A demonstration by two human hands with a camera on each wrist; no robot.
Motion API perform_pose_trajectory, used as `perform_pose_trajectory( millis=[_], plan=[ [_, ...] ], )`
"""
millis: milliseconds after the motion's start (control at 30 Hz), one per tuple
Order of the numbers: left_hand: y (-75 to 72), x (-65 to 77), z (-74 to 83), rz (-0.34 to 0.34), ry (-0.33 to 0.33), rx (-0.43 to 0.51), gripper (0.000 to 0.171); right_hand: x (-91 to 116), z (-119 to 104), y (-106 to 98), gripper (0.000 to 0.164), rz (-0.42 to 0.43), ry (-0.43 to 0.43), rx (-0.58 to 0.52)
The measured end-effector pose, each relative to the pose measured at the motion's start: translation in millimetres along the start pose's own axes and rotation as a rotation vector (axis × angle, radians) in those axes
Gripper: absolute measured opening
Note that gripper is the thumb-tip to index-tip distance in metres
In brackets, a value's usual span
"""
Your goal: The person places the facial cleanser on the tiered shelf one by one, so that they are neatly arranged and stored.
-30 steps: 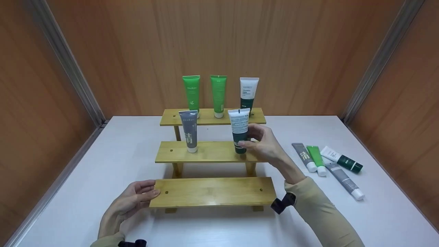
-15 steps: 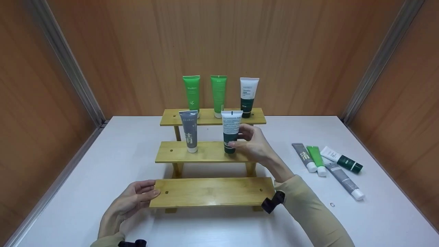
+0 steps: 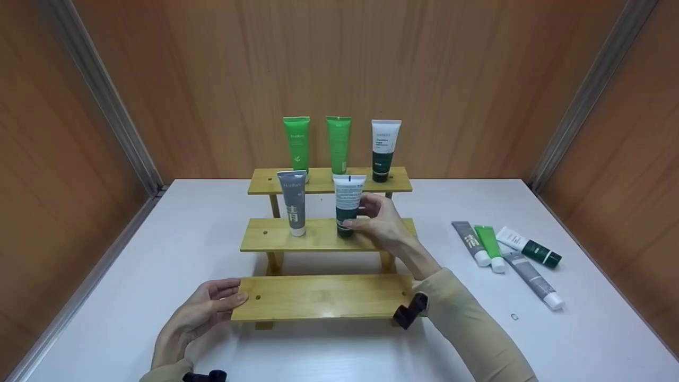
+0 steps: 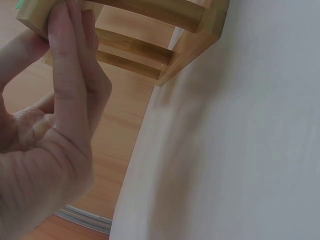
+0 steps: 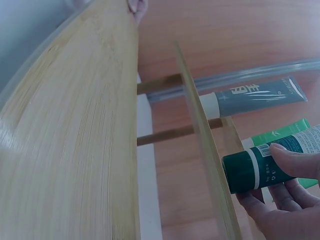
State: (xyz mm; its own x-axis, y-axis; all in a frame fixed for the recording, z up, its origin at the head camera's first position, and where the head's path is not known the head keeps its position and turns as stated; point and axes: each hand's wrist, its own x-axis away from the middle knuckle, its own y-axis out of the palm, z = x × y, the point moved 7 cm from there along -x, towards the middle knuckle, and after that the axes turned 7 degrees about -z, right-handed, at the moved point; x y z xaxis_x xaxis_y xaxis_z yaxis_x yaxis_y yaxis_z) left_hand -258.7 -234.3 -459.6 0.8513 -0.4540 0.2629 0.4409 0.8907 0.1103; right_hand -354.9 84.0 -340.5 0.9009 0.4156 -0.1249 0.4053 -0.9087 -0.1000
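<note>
My right hand (image 3: 383, 225) grips a white and dark green squeeze tube (image 3: 348, 196) between thumb and fingers. The tube stands cap down at the middle tier (image 3: 318, 241) of a wooden display rack; in the right wrist view its dark cap (image 5: 239, 172) is at the board's edge. To its left on that tier stands a grey tube (image 3: 293, 201). With thumb and fingers, my left hand (image 3: 199, 313) pinches the left end of the rack's bottom tier (image 3: 329, 297). In the left wrist view those fingers (image 4: 67, 75) meet the board's corner (image 4: 31, 19).
Along the top tier (image 3: 260, 181) stand two green tubes (image 3: 297, 140) and another white and dark green tube (image 3: 384, 146). Several tubes, among them a green one (image 3: 489, 246), lie on the white table (image 3: 467, 329) at right. A small ring (image 3: 514, 317) lies nearby. Wooden walls enclose the table.
My right hand has slid leftward along the middle tier with the white and dark green tube, nearer the grey one. The small ring, hidden by the sleeve before, shows now. My left hand stays put.
</note>
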Motion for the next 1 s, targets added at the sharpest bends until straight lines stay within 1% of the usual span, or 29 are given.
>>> perform_pose_trajectory(
  millis=[300, 600, 833, 1000],
  plan=[
    [0.6, 0.2, 0.1, 0.004, -0.007, 0.0, 0.081, -4.8, 4.4, 4.7, 0.054, 0.014, 0.011, -0.003],
    [1.4, 0.1, 0.7, -0.011, -0.005, 0.006, 0.081, -5.3, 5.3, 7.2, 0.058, -0.002, 0.03, -0.017],
    [1.1, 0.0, 0.2, -0.001, -0.014, 0.0, 0.08, -5.9, 5.2, 8.2, 0.054, -0.009, -0.011, -0.03],
    [0.9, -0.3, 0.3, 0.009, -0.019, -0.005, 0.08, -3.8, 4.0, 6.8, 0.055, -0.011, -0.027, -0.016]
  ],
)
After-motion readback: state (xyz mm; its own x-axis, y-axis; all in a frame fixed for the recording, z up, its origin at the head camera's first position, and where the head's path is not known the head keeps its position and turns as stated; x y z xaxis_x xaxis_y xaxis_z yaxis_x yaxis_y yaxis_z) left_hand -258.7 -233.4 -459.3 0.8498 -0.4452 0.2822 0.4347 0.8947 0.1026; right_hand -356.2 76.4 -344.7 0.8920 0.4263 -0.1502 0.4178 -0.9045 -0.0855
